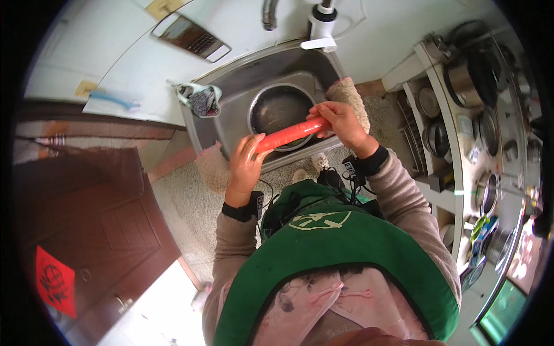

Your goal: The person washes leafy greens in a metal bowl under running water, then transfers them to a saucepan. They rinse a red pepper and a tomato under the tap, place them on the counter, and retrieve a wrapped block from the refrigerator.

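Observation:
Between my two hands I hold a wet, long orange-red carrot point(292, 134), tilted up to the right. My left hand point(248, 155) has its fingers around the carrot's left end, and my right hand point(339, 123) grips the other end. Below the carrot a round metal basin point(281, 110) stands in the stainless steel sink point(236, 96), with its near rim partly hidden by the carrot. The white faucet point(322, 32) is behind the sink's back right edge.
A small caddy point(200, 100) with scouring pads hangs at the sink's left rim. Cloths lie over the near left point(215, 168) and right point(351, 101) sink edges. Shelves with pots point(465, 82) stand on the right, a brown door point(108, 225) on the left. A blue brush-like item point(113, 99) lies on the ledge.

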Demonstrator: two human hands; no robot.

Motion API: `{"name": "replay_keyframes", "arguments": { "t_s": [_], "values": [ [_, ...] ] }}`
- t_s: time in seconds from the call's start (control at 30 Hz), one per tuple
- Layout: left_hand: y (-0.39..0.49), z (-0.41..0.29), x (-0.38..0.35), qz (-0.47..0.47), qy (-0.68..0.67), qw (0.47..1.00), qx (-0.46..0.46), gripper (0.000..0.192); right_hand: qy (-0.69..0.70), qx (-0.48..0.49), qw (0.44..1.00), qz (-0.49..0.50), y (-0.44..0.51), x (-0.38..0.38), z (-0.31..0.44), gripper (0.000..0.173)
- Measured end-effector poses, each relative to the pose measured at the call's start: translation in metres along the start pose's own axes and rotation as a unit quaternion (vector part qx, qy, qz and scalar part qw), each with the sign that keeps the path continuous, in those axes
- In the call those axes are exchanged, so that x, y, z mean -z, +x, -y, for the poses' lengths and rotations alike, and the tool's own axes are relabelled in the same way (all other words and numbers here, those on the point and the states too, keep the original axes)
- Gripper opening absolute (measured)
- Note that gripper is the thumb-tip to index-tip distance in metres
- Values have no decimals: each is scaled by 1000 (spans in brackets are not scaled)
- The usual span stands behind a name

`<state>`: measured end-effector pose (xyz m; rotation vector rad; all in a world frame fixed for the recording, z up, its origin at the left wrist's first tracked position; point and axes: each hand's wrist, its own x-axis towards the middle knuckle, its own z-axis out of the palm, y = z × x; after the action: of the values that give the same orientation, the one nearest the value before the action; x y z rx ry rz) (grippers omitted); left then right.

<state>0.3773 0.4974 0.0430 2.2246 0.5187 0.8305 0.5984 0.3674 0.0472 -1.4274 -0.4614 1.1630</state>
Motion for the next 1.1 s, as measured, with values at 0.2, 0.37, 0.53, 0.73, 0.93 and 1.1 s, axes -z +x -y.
{"name": "replay_keyframes", "arguments": {
  "t_s": [0.2,0.37,0.53,0.73,0.93,1.1],
  "values": [
    [-10,29,-3,-77,-277,937,198,24,32,135,984,-113,11,3,-35,38],
    [-17,34,-10,-33,-480,772,415,34,-324,73,942,54,-6,-3,-56,49],
    [-30,10,-47,82,-578,674,452,43,14,112,987,112,-11,-50,-54,49],
    [-34,-9,-62,230,-628,657,348,50,-32,128,991,24,-30,-63,-27,33],
    [-8,-21,-46,252,-490,808,209,68,-93,206,974,14,-60,-48,-12,31],
    [11,-42,-71,59,-487,860,137,52,-193,141,971,-22,-70,-42,-19,35]
  ]
}}
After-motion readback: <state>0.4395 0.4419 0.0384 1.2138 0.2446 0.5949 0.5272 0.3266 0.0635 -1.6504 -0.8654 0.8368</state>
